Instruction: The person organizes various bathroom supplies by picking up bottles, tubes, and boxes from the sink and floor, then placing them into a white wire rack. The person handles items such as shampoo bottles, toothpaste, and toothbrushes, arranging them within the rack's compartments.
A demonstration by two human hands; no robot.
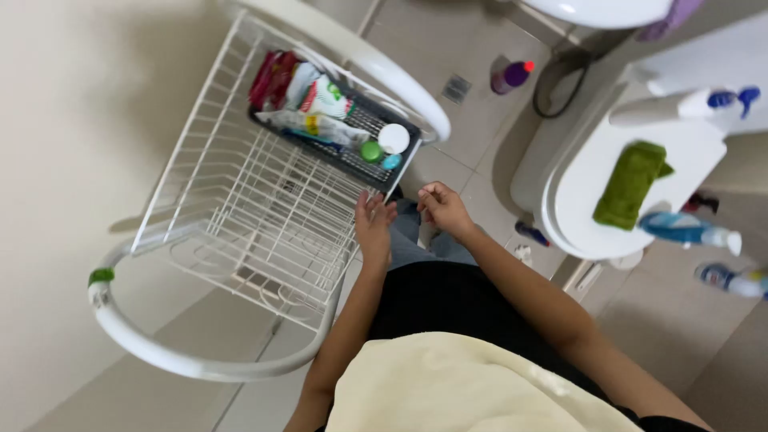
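A plain cream wall [56, 160] fills the left side, meeting a floor of large beige tiles [472, 172] with pale grout lines. A small square drain [457, 88] sits in the floor near a purple bottle with a red cap [512, 75]. To the right stands a white toilet [560, 172] with its lid closed; a folded green cloth [630, 184] lies on the lid. A white basin's edge [600, 10] shows at the top. Light is soft and even, with faint shadows.
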